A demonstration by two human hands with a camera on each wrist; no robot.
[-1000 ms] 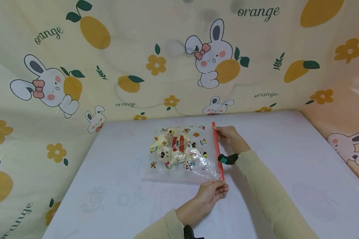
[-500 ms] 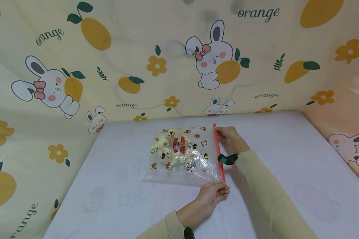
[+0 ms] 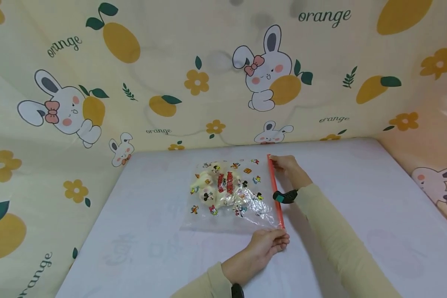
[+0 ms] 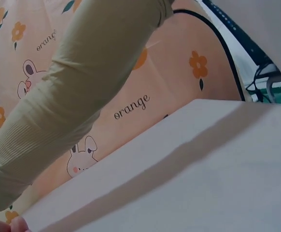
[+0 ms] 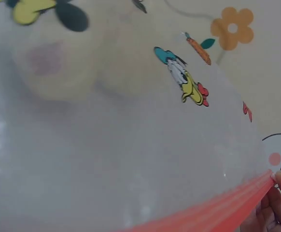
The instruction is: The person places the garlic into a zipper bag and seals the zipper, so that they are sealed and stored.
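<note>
A clear zip bag (image 3: 227,221) printed with small cartoon figures lies on the white table, its red zip strip (image 3: 276,188) running along the right side. Something pale and rounded (image 3: 208,194) shows through the plastic; its kind is hard to make out. My right hand (image 3: 288,169) pinches the far end of the red strip between thumb and fingers, as the right wrist view also shows. At the near end of the strip, my left hand (image 3: 258,252) pinches the bag's corner. Only a bit of the left fingers (image 4: 17,224) appears in the left wrist view.
The white table (image 3: 141,256) meets a cream cloth backdrop (image 3: 216,54) with rabbits and oranges at the back and sides. In the left wrist view, dark cables and a stand (image 4: 271,79) are beyond the table edge.
Both hands and the bag have shifted slightly to the right in the head view, while the backdrop has shifted a little too. Each hand keeps its grip on its end of the strip.
</note>
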